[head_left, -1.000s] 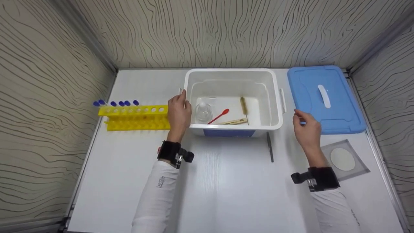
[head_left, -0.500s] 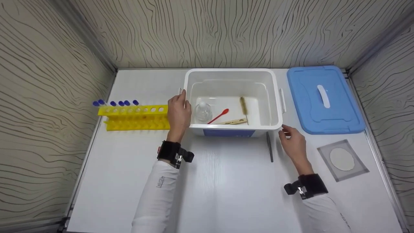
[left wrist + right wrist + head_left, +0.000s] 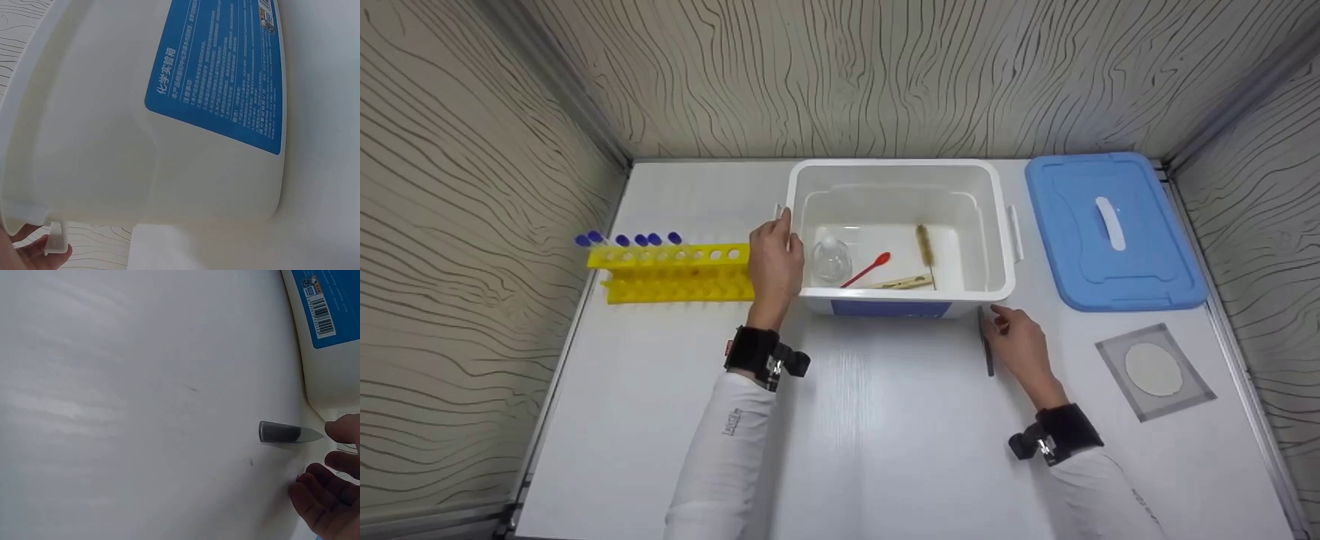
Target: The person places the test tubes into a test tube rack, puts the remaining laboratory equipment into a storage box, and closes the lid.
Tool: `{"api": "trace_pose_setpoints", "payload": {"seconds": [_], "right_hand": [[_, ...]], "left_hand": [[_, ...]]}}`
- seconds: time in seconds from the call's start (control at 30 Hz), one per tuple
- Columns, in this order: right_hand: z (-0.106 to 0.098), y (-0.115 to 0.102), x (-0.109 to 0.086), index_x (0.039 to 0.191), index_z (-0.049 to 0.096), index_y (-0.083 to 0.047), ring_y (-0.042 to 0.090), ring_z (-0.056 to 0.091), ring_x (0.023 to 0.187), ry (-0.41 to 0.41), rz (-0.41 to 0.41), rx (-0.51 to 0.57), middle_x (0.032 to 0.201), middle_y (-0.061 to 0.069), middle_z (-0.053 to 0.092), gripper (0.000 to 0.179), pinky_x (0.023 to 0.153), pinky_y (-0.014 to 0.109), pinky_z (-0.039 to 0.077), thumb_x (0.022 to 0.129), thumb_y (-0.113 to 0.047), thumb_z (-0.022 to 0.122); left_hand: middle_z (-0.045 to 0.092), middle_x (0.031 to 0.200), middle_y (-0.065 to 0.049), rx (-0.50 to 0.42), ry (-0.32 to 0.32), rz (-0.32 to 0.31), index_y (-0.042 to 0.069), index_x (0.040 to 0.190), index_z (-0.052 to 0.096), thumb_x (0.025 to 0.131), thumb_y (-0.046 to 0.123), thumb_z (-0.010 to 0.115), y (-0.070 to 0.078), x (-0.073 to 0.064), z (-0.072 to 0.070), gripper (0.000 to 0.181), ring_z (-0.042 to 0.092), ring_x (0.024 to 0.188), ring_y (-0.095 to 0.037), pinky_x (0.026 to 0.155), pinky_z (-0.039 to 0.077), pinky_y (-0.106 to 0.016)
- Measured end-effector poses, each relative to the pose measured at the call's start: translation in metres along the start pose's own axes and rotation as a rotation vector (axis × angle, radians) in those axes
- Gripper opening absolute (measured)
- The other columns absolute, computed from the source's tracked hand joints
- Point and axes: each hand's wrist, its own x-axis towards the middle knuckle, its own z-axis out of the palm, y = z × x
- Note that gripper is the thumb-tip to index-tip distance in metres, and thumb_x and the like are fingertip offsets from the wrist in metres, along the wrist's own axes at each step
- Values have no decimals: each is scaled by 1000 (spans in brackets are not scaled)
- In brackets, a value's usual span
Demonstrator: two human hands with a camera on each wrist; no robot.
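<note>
My left hand [image 3: 777, 259] grips the left side of the white plastic box [image 3: 898, 295], its fingers at the rim and side handle [image 3: 57, 237]. My right hand [image 3: 1020, 346] is just in front of the box's right corner, fingers loosely bent and holding nothing. Beside its fingertips a slim grey pair of tweezers [image 3: 986, 346] lies on the table; in the right wrist view their pointed tip is close to my thumb, apart from it. Inside the box are a clear glass burner or bottle [image 3: 832, 260], a red spoon [image 3: 871, 268], a test tube brush [image 3: 925, 244] and a wooden test tube clamp [image 3: 906, 282].
Left of the box stands a yellow rack [image 3: 682, 292] with several blue-capped tubes [image 3: 641, 240], partly behind my left hand. A blue lid [image 3: 1080, 255] with a white handle lies at right. Nearer lies a grey wire gauze [image 3: 1140, 409] with a white disc. Patterned walls bound the table.
My right hand has moved from beside the blue lid leftward and toward me, past the box's corner to the tweezers. The left hand keeps its grip on the box.
</note>
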Motion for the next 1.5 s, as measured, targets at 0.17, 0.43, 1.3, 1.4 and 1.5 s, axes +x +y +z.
{"api": "trace_pose_setpoints", "payload": {"seconds": [0.17, 0.43, 1.3, 1.4, 1.5], "right_hand": [[6, -3, 1, 134, 56, 7, 34, 62, 92, -40, -3, -28, 107, 24, 62, 48, 75, 44, 52, 96, -22, 59], [11, -9, -1, 131, 58, 8, 30, 60, 85, -52, -24, -76, 102, 23, 60, 44, 66, 34, 48, 96, -18, 58], [-3, -1, -2, 120, 66, 6, 32, 64, 85, -87, 41, -13, 100, 25, 68, 33, 64, 30, 48, 97, -12, 53], [-7, 0, -2, 120, 66, 7, 32, 64, 85, -83, 54, -5, 100, 25, 69, 33, 63, 30, 49, 96, -12, 53], [-11, 0, -2, 121, 65, 7, 31, 64, 85, -64, 74, 4, 99, 23, 69, 34, 62, 29, 48, 95, -12, 53]], "left_hand": [[64, 130, -15, 3, 3, -2, 14, 143, 54, 99, 15, 54, 0, 0, 0, 45, 54, 128, -33, 110, 47, -45], [64, 131, -15, 11, 7, 1, 14, 144, 53, 99, 15, 55, 0, 0, 0, 45, 54, 127, -33, 111, 45, -45], [63, 130, -15, 10, -14, -7, 14, 145, 52, 99, 15, 55, 2, 0, -1, 46, 54, 127, -32, 110, 47, -44], [63, 130, -15, 4, -10, -6, 14, 144, 52, 99, 15, 56, 1, 0, -1, 46, 54, 127, -32, 108, 48, -44], [64, 130, -15, 5, -11, -6, 14, 145, 52, 99, 15, 56, 1, 0, -1, 46, 55, 126, -32, 107, 49, -44]]}}
